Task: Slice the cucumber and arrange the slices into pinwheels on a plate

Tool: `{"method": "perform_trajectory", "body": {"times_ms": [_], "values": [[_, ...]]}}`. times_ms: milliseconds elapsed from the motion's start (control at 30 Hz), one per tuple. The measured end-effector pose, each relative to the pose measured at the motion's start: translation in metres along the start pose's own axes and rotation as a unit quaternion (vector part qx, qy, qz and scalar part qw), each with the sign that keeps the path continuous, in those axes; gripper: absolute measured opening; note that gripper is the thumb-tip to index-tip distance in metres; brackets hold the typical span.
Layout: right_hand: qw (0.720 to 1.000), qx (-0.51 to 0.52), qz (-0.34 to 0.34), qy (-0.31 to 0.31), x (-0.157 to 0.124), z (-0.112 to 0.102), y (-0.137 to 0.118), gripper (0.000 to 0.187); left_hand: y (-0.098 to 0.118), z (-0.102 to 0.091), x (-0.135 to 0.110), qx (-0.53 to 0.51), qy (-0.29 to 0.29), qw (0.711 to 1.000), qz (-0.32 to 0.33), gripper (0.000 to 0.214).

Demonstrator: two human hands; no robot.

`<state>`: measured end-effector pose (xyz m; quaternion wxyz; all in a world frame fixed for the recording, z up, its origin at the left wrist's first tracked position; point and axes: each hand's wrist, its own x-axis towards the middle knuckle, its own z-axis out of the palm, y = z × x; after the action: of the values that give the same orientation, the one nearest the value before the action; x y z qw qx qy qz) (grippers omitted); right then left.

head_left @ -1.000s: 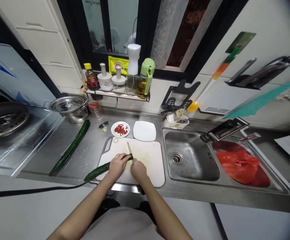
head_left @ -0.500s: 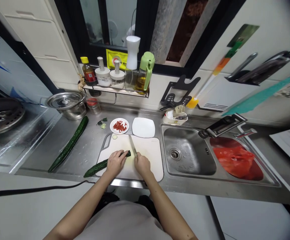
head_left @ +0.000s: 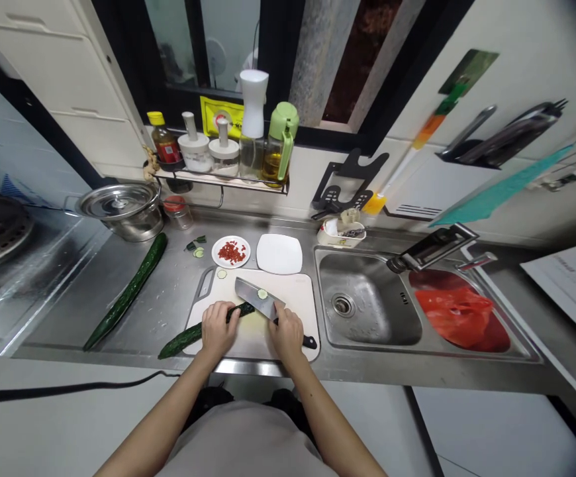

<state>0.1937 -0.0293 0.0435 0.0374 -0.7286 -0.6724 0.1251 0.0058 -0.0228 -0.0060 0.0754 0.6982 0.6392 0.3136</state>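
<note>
My left hand is closed over a dark green cucumber that lies across the white cutting board. In my right hand is a kitchen knife with a broad blade and a black handle. Its blade lies tilted flat, pointing up and left, close by the cucumber's cut end. One pale cucumber slice clings to the blade's face. Another slice rests at the board's upper left corner. My fingers hide part of the cucumber and of the knife handle.
Beyond the board stand a plate of red bits and a bare white plate. A whole cucumber lies left, near a lidded steel pot. Right is the sink with a red plastic bag. Bottles line a wall shelf.
The knife has turned from edge-down to lying flat, showing its blade face with a slice on it. My left hand has shifted slightly left along the cucumber. The camera view has moved slightly.
</note>
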Motion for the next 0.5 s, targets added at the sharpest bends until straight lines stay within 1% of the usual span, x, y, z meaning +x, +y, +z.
{"method": "perform_trajectory", "body": {"times_ms": [67, 133, 233, 333, 400, 500], "values": [[1.0, -0.01, -0.007, 0.011, -0.001, 0.002, 0.0, 0.049, 0.006, -0.004, 0.007, 0.007, 0.014, 1.0, -0.015, 0.029], [0.999, -0.024, -0.016, 0.021, -0.002, 0.003, 0.001, 0.05, 0.015, -0.007, 0.017, 0.013, 0.009, 1.0, -0.015, 0.032], [0.998, -0.04, -0.036, 0.035, -0.002, 0.004, 0.002, 0.052, 0.03, -0.01, 0.035, 0.024, -0.036, 0.999, 0.007, 0.034], [0.996, -0.048, -0.054, 0.05, -0.001, 0.004, 0.004, 0.053, 0.041, -0.007, 0.05, 0.034, -0.078, 0.996, 0.035, 0.033], [0.995, -0.05, -0.06, 0.06, 0.0, 0.004, 0.005, 0.054, 0.044, -0.003, 0.054, 0.035, -0.093, 0.994, 0.044, 0.032], [0.994, -0.051, -0.061, 0.07, -0.001, 0.003, 0.007, 0.053, 0.046, 0.002, 0.054, 0.023, -0.096, 0.994, 0.049, 0.031]]}}
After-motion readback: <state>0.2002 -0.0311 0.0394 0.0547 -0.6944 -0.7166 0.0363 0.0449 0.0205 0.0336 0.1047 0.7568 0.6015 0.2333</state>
